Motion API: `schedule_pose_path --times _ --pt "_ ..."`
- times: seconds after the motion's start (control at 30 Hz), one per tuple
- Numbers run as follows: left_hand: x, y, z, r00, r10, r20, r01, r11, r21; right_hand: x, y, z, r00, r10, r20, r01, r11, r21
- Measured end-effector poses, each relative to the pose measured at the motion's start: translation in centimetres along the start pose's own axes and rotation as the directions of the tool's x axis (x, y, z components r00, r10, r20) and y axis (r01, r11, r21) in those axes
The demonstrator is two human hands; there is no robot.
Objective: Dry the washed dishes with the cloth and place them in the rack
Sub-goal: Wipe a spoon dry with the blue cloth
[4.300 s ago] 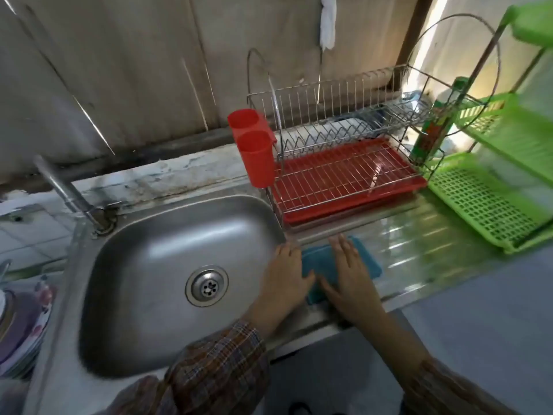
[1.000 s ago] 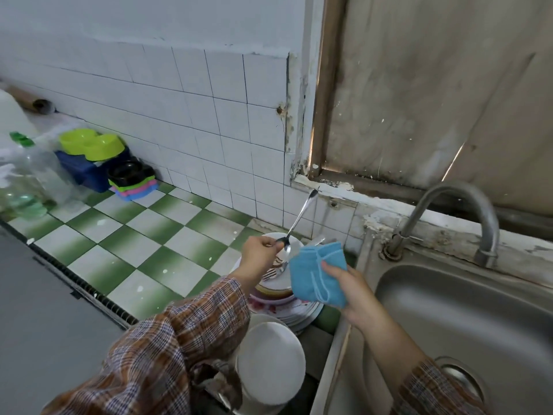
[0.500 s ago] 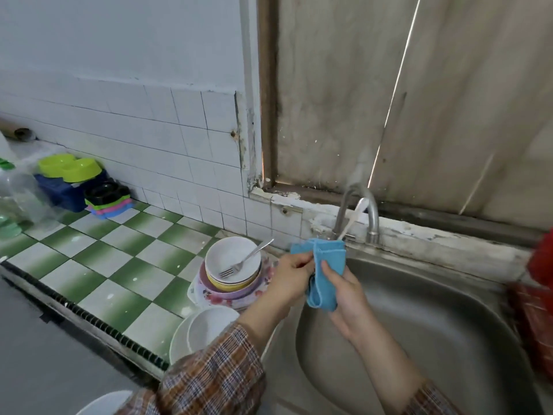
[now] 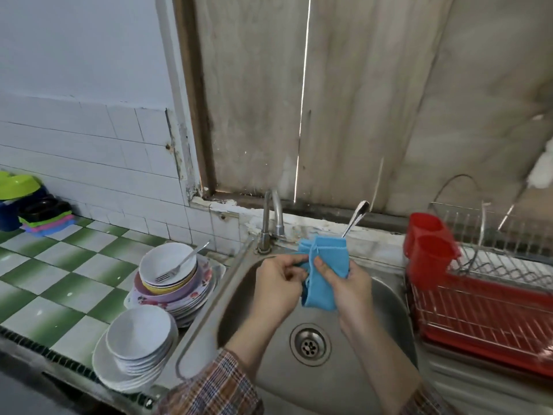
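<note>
Drying appears to be at its first item. The slim steel utensil, probably a spoon, is wrapped in the blue fabric cloth above the stainless steel sink, centre of the frame.

The left hand pinches the cloth's left edge with curled fingers. The right hand grips the cloth bundle, thumb laid across its front. Whether either hand also clamps the utensil through the fabric cannot be told.

No dried item shows in the visible part of the chrome wire rack with red plastic tray or in the red plastic cutlery cup, right of frame.

To be done:
- the mixed stack of bowls and patterned plates, which carries a steel fork, left of centre;
- the white bowl-and-plate stack, lower left.

The utensil's long axis runs steeply from the cloth toward the upper right. Its exposed end points up at the wall, and the other end is hidden in the cloth.
</note>
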State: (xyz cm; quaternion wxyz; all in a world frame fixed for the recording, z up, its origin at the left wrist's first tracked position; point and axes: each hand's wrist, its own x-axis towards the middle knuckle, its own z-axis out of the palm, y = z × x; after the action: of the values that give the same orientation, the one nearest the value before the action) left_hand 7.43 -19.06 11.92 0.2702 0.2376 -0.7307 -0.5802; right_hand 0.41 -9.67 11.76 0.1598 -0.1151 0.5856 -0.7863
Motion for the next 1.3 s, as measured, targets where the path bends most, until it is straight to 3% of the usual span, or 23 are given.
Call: schedule_pose_path --times 0.13,0.27,0.37,0.53,0.67,0.9,1.07,1.23,1.3 --pt "-1.4 1.5 2.1 1.0 0.027 0.007 -0.027 0.999 0.042 -0.9 -0.8 -1.3 0.976 -0.155 -0.15 0.151 0.988 -0.035" --pt "-2.0 2.9 2.7 0.998 0.057 0.019 -0.058 0.997 0.042 -1.8 -2.0 -2.2 0.899 -0.419 -0.129 0.407 0.907 -0.11" --pt "-1.9 3.8 3.1 0.995 0.088 0.04 -0.089 0.996 0.027 -1.7 -3.0 -2.4 0.846 -0.516 -0.134 0.49 0.852 -0.185" --pt "-1.0 4.9 3.2 0.991 0.074 0.115 -0.08 0.996 0.048 -0.2 -3.7 -2.4 0.887 -0.384 -0.257 0.387 0.921 -0.043" --pt "0.8 5.3 2.6 0.981 0.142 0.133 -0.161 0.975 0.151 -0.4 -2.2 -2.0 0.934 -0.314 -0.173 0.309 0.95 -0.056" --pt "0.8 5.0 0.0 0.97 0.176 0.168 -0.196 0.974 0.117 2.5 -6.1 -3.6 0.864 -0.359 -0.352 0.388 0.922 0.011" --pt "1.6 4.9 -1.3 0.953 0.277 0.124 -0.298 0.933 0.202 1.5 -5.0 -2.7 0.857 -0.42 -0.298 0.422 0.904 -0.062" --pt "1.5 5.4 -2.2 0.93 0.151 0.336 -0.236 0.945 0.228 1.6 -5.7 -3.1 0.878 -0.374 -0.299 0.38 0.924 -0.037" --pt "1.6 5.5 -2.5 0.925 0.142 0.354 -0.248 0.929 0.275 1.7 -7.0 -3.0 0.883 -0.374 -0.284 0.372 0.926 -0.064"
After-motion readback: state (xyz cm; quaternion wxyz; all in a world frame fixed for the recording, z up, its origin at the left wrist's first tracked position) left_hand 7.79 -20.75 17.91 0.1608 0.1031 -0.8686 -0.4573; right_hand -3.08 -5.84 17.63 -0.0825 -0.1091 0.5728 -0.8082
